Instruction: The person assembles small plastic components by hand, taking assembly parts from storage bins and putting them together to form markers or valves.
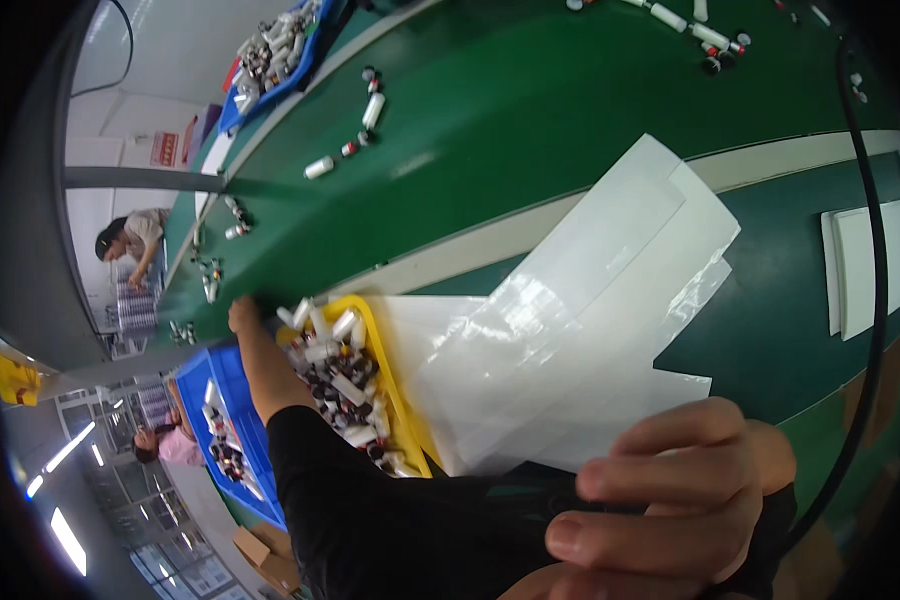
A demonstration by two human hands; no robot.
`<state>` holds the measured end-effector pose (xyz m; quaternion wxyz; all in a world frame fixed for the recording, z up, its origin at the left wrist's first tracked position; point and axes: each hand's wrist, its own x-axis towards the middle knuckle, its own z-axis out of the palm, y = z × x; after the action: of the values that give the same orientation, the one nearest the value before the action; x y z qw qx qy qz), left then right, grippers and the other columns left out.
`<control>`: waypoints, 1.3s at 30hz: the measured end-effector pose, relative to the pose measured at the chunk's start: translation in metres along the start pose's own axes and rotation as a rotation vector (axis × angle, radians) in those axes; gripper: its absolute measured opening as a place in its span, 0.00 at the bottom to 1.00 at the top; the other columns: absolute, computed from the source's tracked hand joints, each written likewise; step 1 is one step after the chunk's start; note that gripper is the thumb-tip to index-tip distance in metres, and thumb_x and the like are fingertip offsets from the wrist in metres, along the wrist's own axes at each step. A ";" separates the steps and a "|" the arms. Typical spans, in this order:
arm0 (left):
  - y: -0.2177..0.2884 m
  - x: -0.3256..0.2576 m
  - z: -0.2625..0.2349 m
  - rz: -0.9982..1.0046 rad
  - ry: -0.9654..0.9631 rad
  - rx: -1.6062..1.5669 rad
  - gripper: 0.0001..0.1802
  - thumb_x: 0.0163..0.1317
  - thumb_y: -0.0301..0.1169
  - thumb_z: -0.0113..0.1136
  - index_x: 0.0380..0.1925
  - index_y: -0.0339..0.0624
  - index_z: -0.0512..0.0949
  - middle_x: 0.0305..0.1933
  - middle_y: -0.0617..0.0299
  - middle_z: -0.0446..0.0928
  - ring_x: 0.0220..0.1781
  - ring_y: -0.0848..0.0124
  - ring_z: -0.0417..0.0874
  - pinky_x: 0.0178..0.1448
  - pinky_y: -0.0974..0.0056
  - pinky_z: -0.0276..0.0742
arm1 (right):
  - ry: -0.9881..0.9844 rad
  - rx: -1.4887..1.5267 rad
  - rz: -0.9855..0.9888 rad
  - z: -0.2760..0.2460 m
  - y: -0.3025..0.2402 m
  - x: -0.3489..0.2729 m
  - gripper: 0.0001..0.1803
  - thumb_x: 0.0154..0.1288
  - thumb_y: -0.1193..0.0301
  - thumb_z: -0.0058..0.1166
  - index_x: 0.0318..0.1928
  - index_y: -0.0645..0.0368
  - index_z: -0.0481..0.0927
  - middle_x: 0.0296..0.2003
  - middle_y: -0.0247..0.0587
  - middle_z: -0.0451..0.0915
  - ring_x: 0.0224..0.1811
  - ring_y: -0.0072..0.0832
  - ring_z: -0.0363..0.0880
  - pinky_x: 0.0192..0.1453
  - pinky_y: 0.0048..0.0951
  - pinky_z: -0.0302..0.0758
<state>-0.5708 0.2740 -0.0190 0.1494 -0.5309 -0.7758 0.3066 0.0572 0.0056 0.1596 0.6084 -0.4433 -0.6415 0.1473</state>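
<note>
My left arm, in a black sleeve, stretches across a yellow bin [382, 352] to the green conveyor belt [470, 130]. At the belt's near edge is my left hand [242, 314], small in view; its fingers are mostly hidden, and whether it holds anything does not show. The bin is heaped with small white cylindrical bottles [348, 388], mixed with dark and red round parts. Close to the camera at lower right, my right hand [680, 490] hangs with loosely bent fingers apart and nothing visible in them. Below it lie white glossy sheets [560, 330].
A blue bin [207, 372] with similar bottles adjoins the yellow one; another blue tray [308, 66] stands across the belt. Loose bottles [373, 110] lie along the belt. A black cable [875, 250] hangs at right beside stacked white sheets [863, 270]. Two people work at far left.
</note>
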 end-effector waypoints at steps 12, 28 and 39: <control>-0.018 0.018 0.018 -0.094 0.123 -0.074 0.13 0.63 0.33 0.50 0.40 0.43 0.81 0.43 0.48 0.81 0.48 0.53 0.82 0.50 0.50 0.79 | 0.055 0.520 -0.180 -0.035 0.027 -0.025 0.21 0.46 0.63 0.72 0.36 0.58 0.75 0.27 0.39 0.75 0.22 0.28 0.71 0.23 0.24 0.65; 0.204 -0.373 -0.242 0.392 -0.584 -2.744 0.22 0.66 0.34 0.52 0.55 0.29 0.70 0.42 0.49 0.79 0.38 0.69 0.82 0.45 0.68 0.78 | -0.085 -0.027 -0.136 0.035 0.089 -0.077 0.43 0.39 0.55 0.71 0.57 0.60 0.71 0.56 0.50 0.68 0.53 0.48 0.69 0.56 0.45 0.64; 0.266 -0.406 -0.201 0.514 -0.845 -2.988 0.18 0.65 0.24 0.55 0.54 0.33 0.73 0.48 0.48 0.78 0.40 0.64 0.82 0.46 0.66 0.81 | -0.140 0.129 0.049 0.044 0.122 -0.088 0.17 0.43 0.82 0.67 0.38 0.60 0.81 0.35 0.38 0.76 0.33 0.29 0.78 0.32 0.24 0.75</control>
<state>-0.1046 0.0322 0.0046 0.7627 0.1845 0.2421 0.5706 0.0526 0.0244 0.0039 0.5855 -0.4073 -0.6607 0.2340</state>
